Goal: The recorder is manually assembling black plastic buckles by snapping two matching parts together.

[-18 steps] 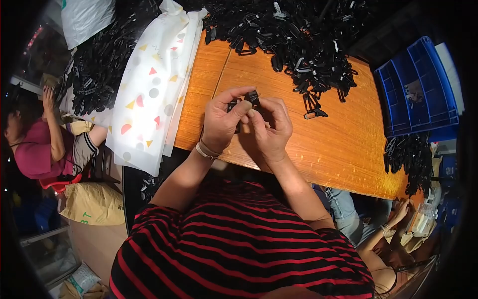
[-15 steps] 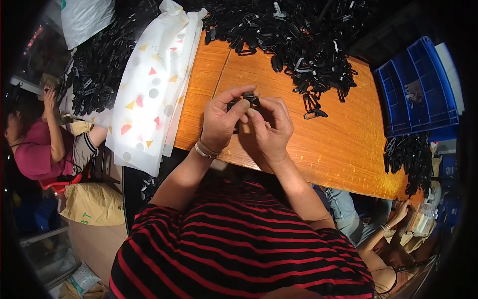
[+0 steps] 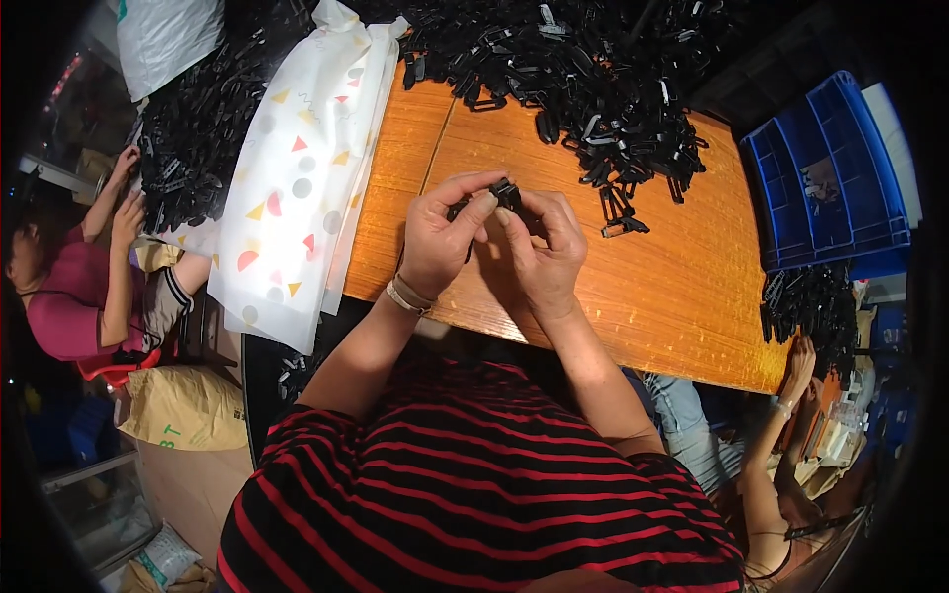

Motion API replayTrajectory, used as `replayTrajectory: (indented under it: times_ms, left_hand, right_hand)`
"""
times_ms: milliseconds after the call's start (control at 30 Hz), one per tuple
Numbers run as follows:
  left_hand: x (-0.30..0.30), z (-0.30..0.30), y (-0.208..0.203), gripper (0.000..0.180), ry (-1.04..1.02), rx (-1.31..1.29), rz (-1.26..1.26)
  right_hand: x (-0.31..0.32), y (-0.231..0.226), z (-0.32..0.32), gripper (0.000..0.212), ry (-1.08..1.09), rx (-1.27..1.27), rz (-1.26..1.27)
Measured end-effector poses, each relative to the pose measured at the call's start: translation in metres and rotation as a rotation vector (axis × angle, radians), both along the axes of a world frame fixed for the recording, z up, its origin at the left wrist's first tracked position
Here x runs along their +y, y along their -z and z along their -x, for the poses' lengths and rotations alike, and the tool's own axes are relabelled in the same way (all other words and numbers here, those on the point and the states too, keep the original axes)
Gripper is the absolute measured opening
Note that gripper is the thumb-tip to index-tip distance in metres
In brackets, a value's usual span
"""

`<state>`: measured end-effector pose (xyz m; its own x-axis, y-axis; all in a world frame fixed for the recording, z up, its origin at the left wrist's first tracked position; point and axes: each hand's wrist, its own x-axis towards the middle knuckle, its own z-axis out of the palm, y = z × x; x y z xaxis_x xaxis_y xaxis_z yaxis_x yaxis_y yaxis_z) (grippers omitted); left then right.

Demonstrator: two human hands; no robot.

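One small black plastic clip [image 3: 506, 192], pinched between both hands above the table [image 3: 672, 296]. Left hand [image 3: 442, 239]: thumb and forefinger clenched on the clip's left end, wrist bent in, one band on it. Right hand [image 3: 542, 249]: fingers [image 3: 514, 219] curled on its right end, knuckles up. Beyond the fingers: one big pile of black clips [image 3: 583, 69], angular, glossy. Two loose clips [image 3: 619, 212] just right of the fingers. Table is orange woodgrain. Left of the fingers, one white plastic bag [image 3: 297, 178] with coloured shapes; far right, one blue crate [image 3: 825, 173].
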<state>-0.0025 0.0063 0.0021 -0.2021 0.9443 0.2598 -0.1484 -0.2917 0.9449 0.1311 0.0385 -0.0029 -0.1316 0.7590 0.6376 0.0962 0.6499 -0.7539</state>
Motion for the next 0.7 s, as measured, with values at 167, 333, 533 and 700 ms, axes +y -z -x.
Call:
replayTrajectory:
  times_ms: [167, 333, 533, 700]
  left_hand:
    - [0.0022, -0.0003, 0.0022, 0.026, -0.022, 0.004, 0.006]
    - [0.0037, -0.0031, 0.0035, 0.025, -0.022, -0.050, 0.006]
    - [0.0041, -0.0012, 0.0016, 0.024, 0.010, -0.089, 0.030]
    - [0.0033, -0.0009, 0.0046, 0.025, 0.006, -0.040, 0.004]
  right_hand:
    - [0.0011, 0.0003, -0.0009, 0.019, -0.010, -0.028, 0.001]
    - [-0.0004, 0.0004, -0.0022, 0.020, -0.017, -0.031, 0.040]
    - [-0.0015, -0.0010, -0.0028, 0.020, -0.023, -0.040, 0.017]
    - [-0.0022, -0.0051, -0.0042, 0.019, -0.006, -0.051, 0.027]
